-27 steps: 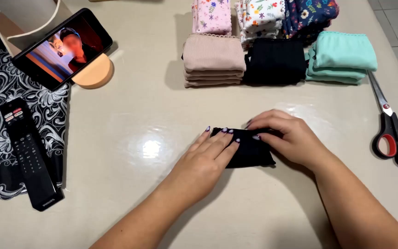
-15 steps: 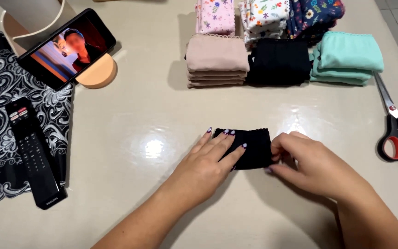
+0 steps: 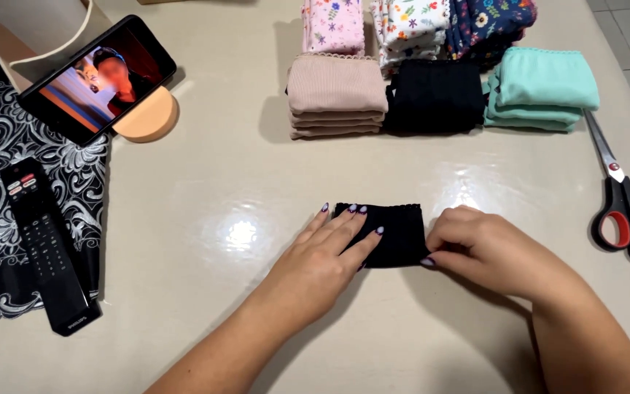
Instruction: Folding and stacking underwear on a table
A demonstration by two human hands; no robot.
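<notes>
Left hand: fingers flat and spread, pressing the small folded black fabric piece onto the beige glossy tabletop. Right hand: fingers curled, pinching the piece's right edge. The piece appears nearly fully folded, not yet stacked; finished folded piles, including a black pile, stand beyond.

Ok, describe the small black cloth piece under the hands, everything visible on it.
The black cloth piece is folded into a small flat rectangle of soft, matte fabric, with a fine scalloped trim along its far edge. It lies flat on the glossy beige table, near the middle. The left hand rests flat on its left half, fingers spread; the right hand pinches its right edge.
</notes>
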